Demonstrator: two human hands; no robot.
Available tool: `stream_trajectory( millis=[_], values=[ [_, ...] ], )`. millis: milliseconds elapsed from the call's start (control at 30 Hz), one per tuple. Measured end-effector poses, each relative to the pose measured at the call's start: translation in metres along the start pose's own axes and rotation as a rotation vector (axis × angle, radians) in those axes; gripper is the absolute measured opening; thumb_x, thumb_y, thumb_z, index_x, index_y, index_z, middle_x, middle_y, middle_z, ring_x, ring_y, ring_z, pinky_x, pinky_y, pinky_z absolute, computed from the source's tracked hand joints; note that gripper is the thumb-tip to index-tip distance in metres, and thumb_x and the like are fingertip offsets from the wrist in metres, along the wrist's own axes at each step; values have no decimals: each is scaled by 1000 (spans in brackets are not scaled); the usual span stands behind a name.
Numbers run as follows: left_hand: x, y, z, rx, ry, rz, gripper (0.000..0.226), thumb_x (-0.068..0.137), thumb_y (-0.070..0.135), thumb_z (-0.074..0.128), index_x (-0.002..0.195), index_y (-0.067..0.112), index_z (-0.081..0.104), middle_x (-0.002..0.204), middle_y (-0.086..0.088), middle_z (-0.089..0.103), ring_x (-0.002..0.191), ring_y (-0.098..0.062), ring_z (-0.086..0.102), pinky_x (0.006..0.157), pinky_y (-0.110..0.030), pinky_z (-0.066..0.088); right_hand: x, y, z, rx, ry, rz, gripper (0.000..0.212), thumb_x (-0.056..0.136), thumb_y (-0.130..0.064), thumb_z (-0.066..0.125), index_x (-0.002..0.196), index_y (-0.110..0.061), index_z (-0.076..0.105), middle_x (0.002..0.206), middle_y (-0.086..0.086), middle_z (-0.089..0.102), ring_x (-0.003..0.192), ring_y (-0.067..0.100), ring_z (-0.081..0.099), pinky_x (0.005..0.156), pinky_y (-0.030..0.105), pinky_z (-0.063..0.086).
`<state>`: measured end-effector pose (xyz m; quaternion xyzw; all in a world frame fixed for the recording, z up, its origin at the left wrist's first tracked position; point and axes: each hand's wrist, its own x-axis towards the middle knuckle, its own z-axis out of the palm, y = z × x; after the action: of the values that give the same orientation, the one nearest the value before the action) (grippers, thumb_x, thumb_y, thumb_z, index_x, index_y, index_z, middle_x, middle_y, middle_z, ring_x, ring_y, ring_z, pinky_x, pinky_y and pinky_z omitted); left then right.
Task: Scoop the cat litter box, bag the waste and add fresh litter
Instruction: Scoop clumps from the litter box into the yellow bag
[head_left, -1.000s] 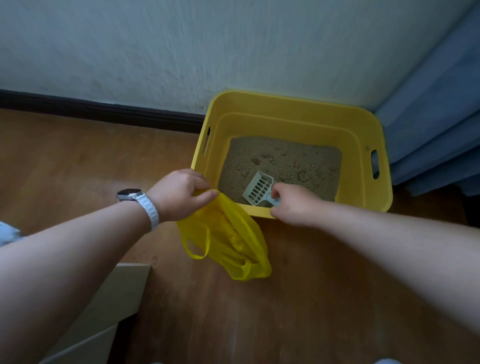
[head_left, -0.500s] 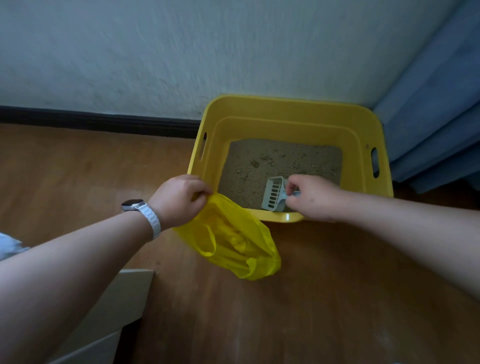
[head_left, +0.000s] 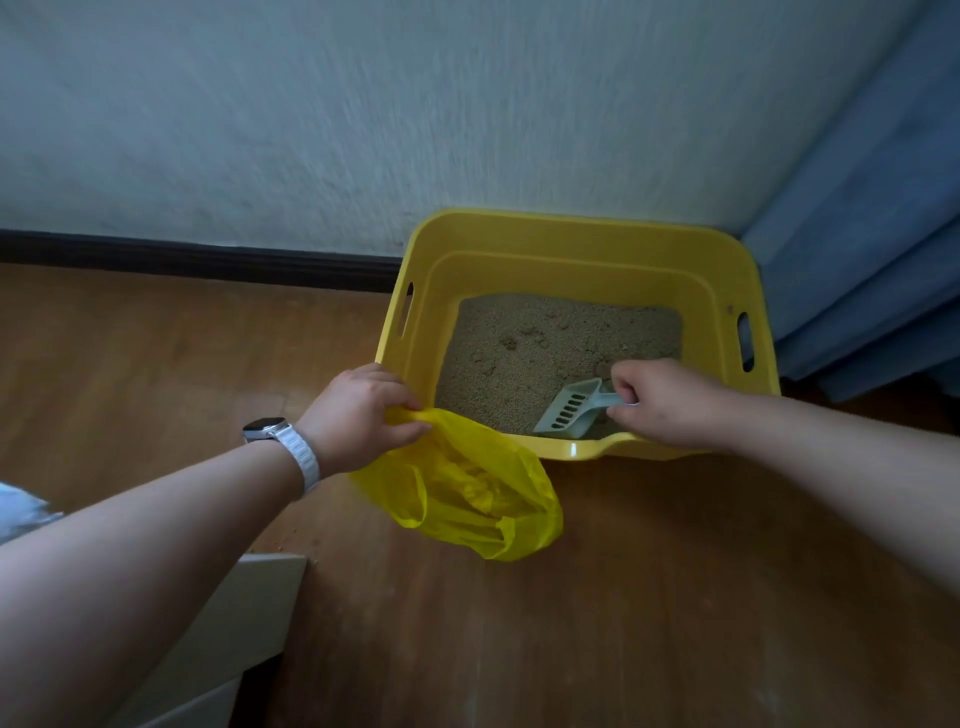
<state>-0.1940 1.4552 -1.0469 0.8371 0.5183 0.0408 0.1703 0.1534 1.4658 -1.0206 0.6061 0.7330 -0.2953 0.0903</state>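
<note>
The yellow litter box (head_left: 571, 228) stands on the wooden floor (head_left: 649, 623), with its far side against the pale wall (head_left: 363, 130) and a blue curtain (head_left: 872, 234) hanging just to its right. Inside it lies a bed of sandy beige litter (head_left: 540, 343), uneven, with a few small lumps showing toward the far left part. The person's right hand (head_left: 667, 402) reaches over the box's near rim at the right corner. Its fingers (head_left: 626, 382) are curled tight round the handle of a pale grey-green slotted scoop (head_left: 569, 410). The scoop's blade is tilted and points toward the near left of the box, low over the litter by the near wall; I cannot tell whether it touches the litter. The left hand (head_left: 358, 415) is at the box's near left corner, just outside the wall, its fingers and thumb pinched together on the top edge of a thin yellow plastic bag (head_left: 467, 488). The bag hangs from that grip and sags down in front of the box, its crumpled bottom resting on the floor and its upper edge overlapping the box's near rim. A watch (head_left: 267, 428) with a white strap sits on the left wrist. A dark baseboard (head_left: 182, 257) runs along the wall to the left of the box, and a pale flat-topped object (head_left: 249, 623) sits on the floor well to the near left of it.
</note>
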Motion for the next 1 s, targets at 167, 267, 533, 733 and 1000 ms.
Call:
stream_trajectory(
  millis=[167, 267, 533, 733, 1000],
  values=[
    [3, -1, 2, -34, 7, -18, 50, 77, 64, 55, 90, 20, 76, 89, 5, 70, 90, -17, 60, 77, -35, 53, 2, 29, 3, 6, -39, 23, 27, 94, -37, 59, 77, -19, 49, 69, 0, 55, 59, 16, 47, 53, 34, 36],
    [4, -4, 4, -37, 13, -2, 56, 77, 67, 48, 89, 20, 76, 89, 5, 70, 90, -17, 61, 78, -35, 54, 9, 40, 5, -30, -61, 72, 11, 94, -27, 57, 93, -18, 50, 78, 3, 59, 62, 17, 51, 53, 34, 38],
    [6, -8, 9, -27, 25, 20, 58, 76, 70, 46, 89, 22, 76, 88, 9, 68, 90, -14, 58, 79, -35, 52, 23, 48, 11, -178, -144, 52, 22, 92, -39, 54, 102, -21, 61, 81, -1, 61, 71, 18, 59, 62, 36, 49],
    [7, -13, 13, -38, 32, 62, 60, 79, 72, 45, 91, 22, 76, 89, 9, 68, 91, -13, 57, 78, -36, 53, 15, 46, 6, -107, -33, -31, 15, 92, -43, 54, 92, -29, 61, 74, -4, 62, 66, 17, 59, 57, 36, 45],
    [12, -16, 15, -67, 44, 95, 60, 79, 73, 42, 87, 23, 76, 85, 11, 67, 87, -13, 59, 75, -32, 52, 13, 58, -11, -197, 0, -44, 19, 92, -44, 55, 99, -29, 65, 74, -5, 62, 67, 14, 58, 60, 36, 47]
  ],
)
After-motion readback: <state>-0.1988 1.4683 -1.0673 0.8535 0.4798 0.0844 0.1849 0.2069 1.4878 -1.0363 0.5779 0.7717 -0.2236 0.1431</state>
